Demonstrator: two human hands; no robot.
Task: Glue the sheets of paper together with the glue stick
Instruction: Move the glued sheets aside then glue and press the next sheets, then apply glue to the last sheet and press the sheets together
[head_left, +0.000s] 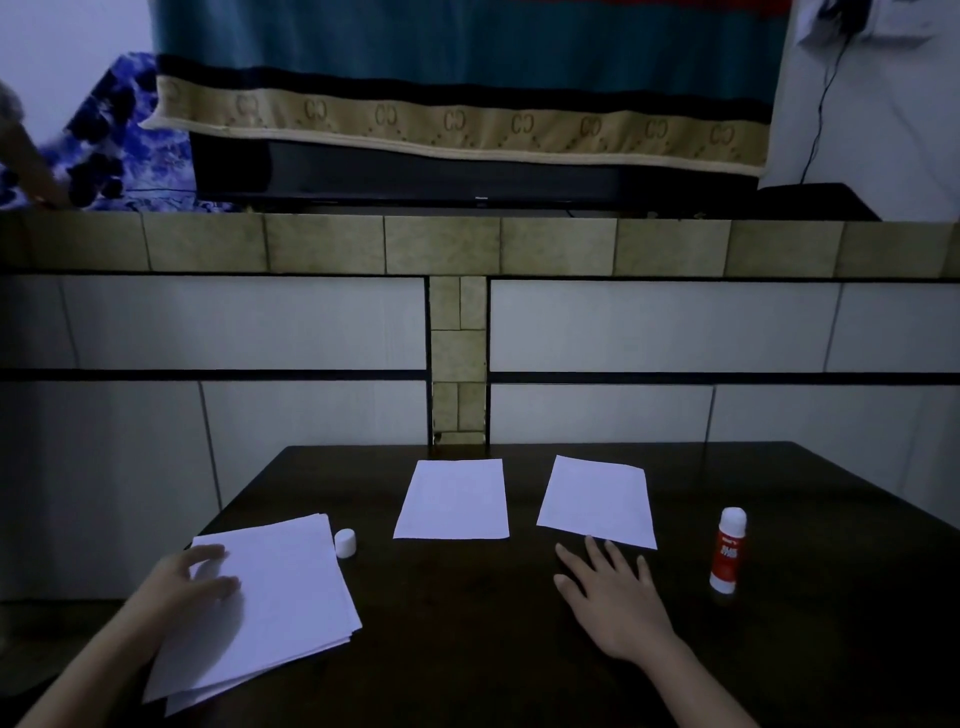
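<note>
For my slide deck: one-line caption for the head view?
Left hand on paper stack, right hand flat beside uncapped glue stick.

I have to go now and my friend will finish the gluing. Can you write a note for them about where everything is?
Left hand: rests on the paper stack, fingers lightly curled on top.
Right hand: open, flat on the table, just below the right sheet.
Middle sheet lies alone.
Glue stick stands upright at the right; its cap sits by the stack.
Done: two sheets laid out, cap off.
Left: spread glue, press sheets together.
</note>
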